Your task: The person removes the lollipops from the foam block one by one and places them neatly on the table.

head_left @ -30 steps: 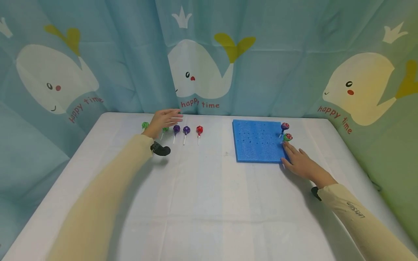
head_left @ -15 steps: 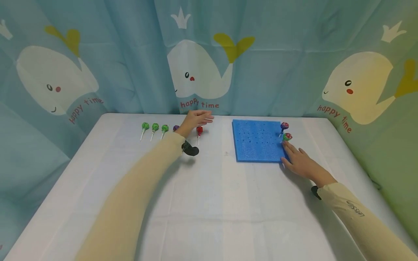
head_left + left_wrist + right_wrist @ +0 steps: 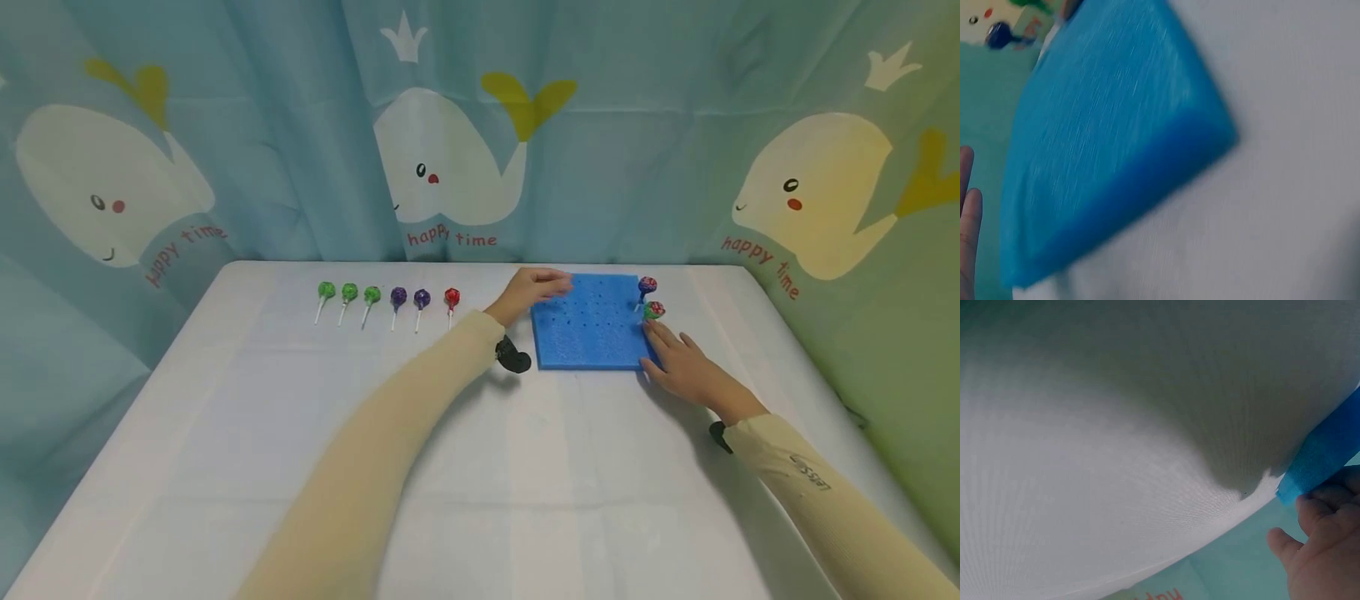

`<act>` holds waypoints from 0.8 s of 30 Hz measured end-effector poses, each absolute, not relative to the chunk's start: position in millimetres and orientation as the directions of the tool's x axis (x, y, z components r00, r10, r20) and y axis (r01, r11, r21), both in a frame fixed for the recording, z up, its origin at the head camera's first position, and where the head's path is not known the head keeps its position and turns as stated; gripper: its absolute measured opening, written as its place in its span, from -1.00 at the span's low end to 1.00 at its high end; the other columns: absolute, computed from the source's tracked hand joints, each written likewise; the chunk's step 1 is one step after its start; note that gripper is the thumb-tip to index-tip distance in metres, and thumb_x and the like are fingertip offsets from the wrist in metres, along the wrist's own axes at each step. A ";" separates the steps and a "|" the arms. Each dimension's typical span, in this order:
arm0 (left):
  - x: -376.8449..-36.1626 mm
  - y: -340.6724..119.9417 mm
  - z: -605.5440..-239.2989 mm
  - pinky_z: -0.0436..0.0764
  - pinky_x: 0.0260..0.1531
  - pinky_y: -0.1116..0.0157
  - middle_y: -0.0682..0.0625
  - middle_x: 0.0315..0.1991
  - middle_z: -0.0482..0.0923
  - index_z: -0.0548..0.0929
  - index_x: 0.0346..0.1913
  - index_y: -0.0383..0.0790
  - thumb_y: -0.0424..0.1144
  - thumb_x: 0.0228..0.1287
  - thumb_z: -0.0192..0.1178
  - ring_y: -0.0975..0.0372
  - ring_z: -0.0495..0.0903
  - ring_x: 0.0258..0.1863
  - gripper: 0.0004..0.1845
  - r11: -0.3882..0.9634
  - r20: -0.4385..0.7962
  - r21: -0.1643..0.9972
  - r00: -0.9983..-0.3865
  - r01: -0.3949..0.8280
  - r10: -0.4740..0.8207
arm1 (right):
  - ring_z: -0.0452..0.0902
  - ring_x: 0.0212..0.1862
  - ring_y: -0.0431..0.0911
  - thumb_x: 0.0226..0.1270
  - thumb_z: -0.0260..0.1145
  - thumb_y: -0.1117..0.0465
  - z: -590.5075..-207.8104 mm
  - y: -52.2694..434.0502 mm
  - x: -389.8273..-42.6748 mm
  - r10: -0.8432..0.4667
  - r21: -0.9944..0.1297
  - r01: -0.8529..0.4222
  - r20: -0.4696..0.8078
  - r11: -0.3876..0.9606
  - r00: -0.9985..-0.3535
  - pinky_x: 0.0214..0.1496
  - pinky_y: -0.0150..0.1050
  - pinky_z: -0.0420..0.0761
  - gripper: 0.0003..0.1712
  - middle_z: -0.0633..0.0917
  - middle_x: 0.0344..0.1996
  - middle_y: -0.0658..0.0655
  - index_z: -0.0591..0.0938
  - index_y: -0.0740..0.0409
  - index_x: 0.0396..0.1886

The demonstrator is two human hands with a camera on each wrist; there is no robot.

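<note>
My left hand (image 3: 531,292) hovers over the back left corner of a blue foam board (image 3: 588,346) dotted with small holes. Its fingers (image 3: 969,231) stretch forward and nothing shows in them. At the board's right edge, my right hand (image 3: 688,368) rests with extended fingers against the foam (image 3: 1319,462). Just beyond those fingertips, a green-and-red lollipop (image 3: 655,310) and a blue-purple lollipop (image 3: 647,286) stand stick-down along the right side of the board.
Left of the board lies a row of lollipops: three green ones, including this green lollipop (image 3: 326,290), two purple ones, including this purple lollipop (image 3: 422,297), and a red lollipop (image 3: 452,297). A whale-print curtain (image 3: 300,150) hangs behind the white table (image 3: 480,500).
My left hand has swept rightward from above the lollipop row to the foam board. The row is uncovered now. My right hand has stayed at the board's edge.
</note>
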State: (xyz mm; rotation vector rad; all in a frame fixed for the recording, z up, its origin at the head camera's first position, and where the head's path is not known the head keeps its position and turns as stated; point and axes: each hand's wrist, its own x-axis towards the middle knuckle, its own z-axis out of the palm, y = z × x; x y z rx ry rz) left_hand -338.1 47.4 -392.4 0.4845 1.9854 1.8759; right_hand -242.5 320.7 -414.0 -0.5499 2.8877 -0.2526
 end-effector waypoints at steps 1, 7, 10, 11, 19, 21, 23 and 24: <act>-336.4 54.7 -392.9 0.42 0.27 0.17 -0.22 0.18 0.51 0.48 0.20 -0.35 -0.24 0.38 0.07 0.05 0.51 0.19 -0.60 0.055 -0.031 0.999 -0.865 -0.004 0.502 | -0.13 0.43 0.37 0.46 -0.03 0.09 -413.5 320.5 -242.6 -0.380 -0.200 -0.349 -0.148 0.916 -0.913 0.40 0.34 -0.11 -0.24 -0.02 0.41 0.52 -0.01 0.54 0.39; -327.3 94.3 -400.3 0.44 0.25 0.24 -0.12 0.20 0.52 0.52 0.19 -0.24 -0.20 0.36 0.11 0.12 0.51 0.19 -0.61 0.091 -0.048 0.996 -0.846 0.001 0.531 | -0.06 0.42 0.37 0.46 -0.02 0.11 -411.2 319.6 -244.0 -0.389 -0.177 -0.365 -0.129 0.914 -0.912 0.39 0.33 -0.03 -0.26 0.01 0.40 0.53 0.01 0.56 0.38; -325.6 110.6 -407.9 0.45 0.24 0.24 -0.04 0.18 0.54 0.56 0.17 -0.16 -0.15 0.33 0.14 0.16 0.51 0.18 -0.62 0.118 -0.059 0.993 -0.857 0.002 0.512 | -0.06 0.42 0.37 0.47 -0.04 0.10 -411.5 320.0 -245.1 -0.391 -0.170 -0.367 -0.138 0.914 -0.910 0.39 0.33 -0.04 -0.26 0.00 0.40 0.53 0.00 0.56 0.38; -324.9 115.3 -410.1 0.45 0.23 0.24 -0.03 0.18 0.54 0.56 0.16 -0.15 -0.14 0.33 0.15 0.17 0.50 0.19 -0.62 0.122 -0.062 0.993 -0.862 0.000 0.503 | -0.07 0.42 0.36 0.48 -0.04 0.09 -411.9 320.3 -245.5 -0.391 -0.169 -0.368 -0.141 0.915 -0.909 0.40 0.33 -0.05 -0.26 0.00 0.40 0.52 -0.01 0.56 0.38; -320.0 145.2 -420.7 0.41 0.24 0.30 -0.04 0.17 0.55 0.58 0.15 -0.18 -0.20 0.30 0.18 0.19 0.46 0.23 -0.63 0.102 -0.052 0.995 -0.873 -0.002 0.485 | -0.04 0.41 0.37 0.48 -0.03 0.11 -416.9 322.3 -245.8 -0.394 -0.184 -0.369 -0.126 0.911 -0.910 0.38 0.34 -0.02 -0.27 0.02 0.39 0.53 0.03 0.57 0.37; -320.1 151.4 -422.6 0.43 0.22 0.33 -0.06 0.14 0.57 0.57 0.15 -0.19 -0.23 0.29 0.19 0.19 0.49 0.21 -0.63 0.090 -0.048 0.996 -0.868 -0.004 0.494 | -0.05 0.41 0.37 0.48 -0.03 0.11 -417.2 322.6 -245.1 -0.391 -0.182 -0.366 -0.129 0.913 -0.911 0.38 0.33 -0.02 -0.27 0.02 0.39 0.53 0.03 0.57 0.37; -320.4 156.1 -423.6 0.45 0.20 0.34 -0.08 0.13 0.58 0.56 0.16 -0.20 -0.26 0.29 0.19 0.17 0.51 0.19 -0.62 0.088 -0.044 0.996 -0.863 0.001 0.504 | -0.05 0.42 0.37 0.48 -0.04 0.11 -416.4 322.1 -244.6 -0.392 -0.183 -0.366 -0.132 0.912 -0.911 0.38 0.33 -0.03 -0.27 0.01 0.39 0.54 0.03 0.57 0.37; -321.1 158.2 -424.3 0.45 0.21 0.34 -0.09 0.13 0.58 0.55 0.17 -0.20 -0.28 0.29 0.18 0.17 0.50 0.19 -0.62 0.090 -0.041 0.996 -0.858 0.006 0.511 | -0.06 0.42 0.37 0.48 -0.04 0.11 -415.9 321.8 -244.3 -0.391 -0.183 -0.365 -0.133 0.913 -0.911 0.38 0.33 -0.03 -0.27 0.01 0.39 0.54 0.02 0.57 0.37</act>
